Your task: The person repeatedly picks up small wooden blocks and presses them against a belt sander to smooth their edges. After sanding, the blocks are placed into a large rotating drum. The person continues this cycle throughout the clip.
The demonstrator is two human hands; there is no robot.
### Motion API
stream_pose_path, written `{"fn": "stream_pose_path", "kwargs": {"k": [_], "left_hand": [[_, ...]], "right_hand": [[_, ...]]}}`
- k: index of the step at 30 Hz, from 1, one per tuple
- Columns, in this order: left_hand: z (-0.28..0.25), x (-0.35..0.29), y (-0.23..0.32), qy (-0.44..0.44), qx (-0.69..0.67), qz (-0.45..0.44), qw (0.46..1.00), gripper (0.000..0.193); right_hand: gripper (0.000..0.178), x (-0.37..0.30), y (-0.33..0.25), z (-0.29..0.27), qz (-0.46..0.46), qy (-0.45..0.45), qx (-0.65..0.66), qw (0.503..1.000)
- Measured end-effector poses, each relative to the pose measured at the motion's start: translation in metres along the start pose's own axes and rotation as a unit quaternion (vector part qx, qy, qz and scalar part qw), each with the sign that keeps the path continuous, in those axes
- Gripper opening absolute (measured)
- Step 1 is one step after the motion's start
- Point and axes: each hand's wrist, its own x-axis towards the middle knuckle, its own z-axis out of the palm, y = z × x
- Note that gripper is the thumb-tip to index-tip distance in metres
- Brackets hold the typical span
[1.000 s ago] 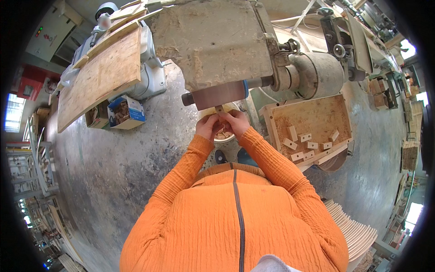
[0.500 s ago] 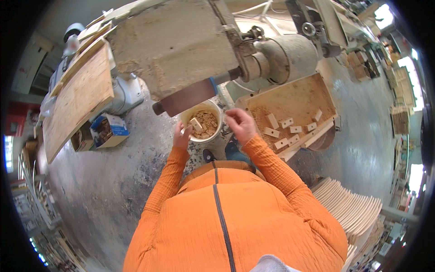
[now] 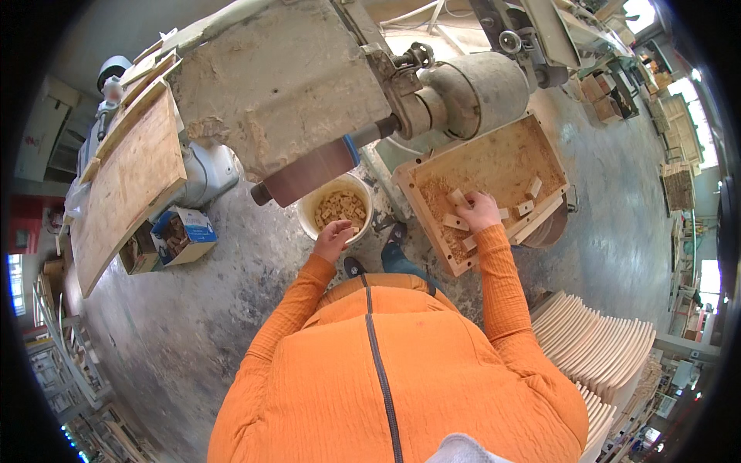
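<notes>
A shallow wooden tray (image 3: 498, 158) has raised walls; sawdust (image 3: 440, 193) covers part of its base, chiefly at the left, and pale wooden blocks (image 3: 525, 208), some showing a dark hole, lie scattered within. The grey, dark-stained floor (image 3: 247, 324) supports a round whitish bucket (image 3: 363, 193) containing small wooden pieces (image 3: 340, 205) and, farther left, a blue-and-white cardboard box (image 3: 197, 225) holding brown pieces (image 3: 174, 231).

left hand (image 3: 333, 240): loosely half-curled | right hand (image 3: 482, 212): farther forward, partly curled | hands well apart
</notes>
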Motion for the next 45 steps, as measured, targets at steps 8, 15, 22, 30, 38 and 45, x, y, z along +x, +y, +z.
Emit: {"fn": "stream_pose_path", "kwargs": {"k": [8,15,22,30,38,45], "left_hand": [[0.024,-0.011,0.040,-0.134,-0.007,0.030,0.991,0.043],[0.040,-0.028,0.074,-0.346,-0.246,0.043,0.904,0.047],[0.026,-0.024,0.065,-0.106,-0.224,0.036,0.968,0.030],[-0.008,-0.020,0.051,-0.033,-0.288,0.016,0.957,0.023],[-0.010,-0.030,0.064,0.053,-0.370,0.045,0.926,0.023],[-0.015,-0.026,0.067,0.077,-0.401,0.078,0.909,0.026]], "right_hand": [[0.042,-0.015,-0.049,-0.003,0.007,-0.297,0.787,0.541],[0.039,-0.054,-0.115,0.047,0.056,-0.475,0.845,0.238],[0.023,-0.040,-0.135,0.066,0.082,-0.382,0.677,0.623],[0.030,-0.027,-0.184,0.069,-0.002,-0.330,0.582,0.743],[0.030,-0.012,-0.205,0.084,0.057,-0.320,0.614,0.720],[0.031,-0.013,-0.223,0.074,0.052,-0.322,0.647,0.689]]}}
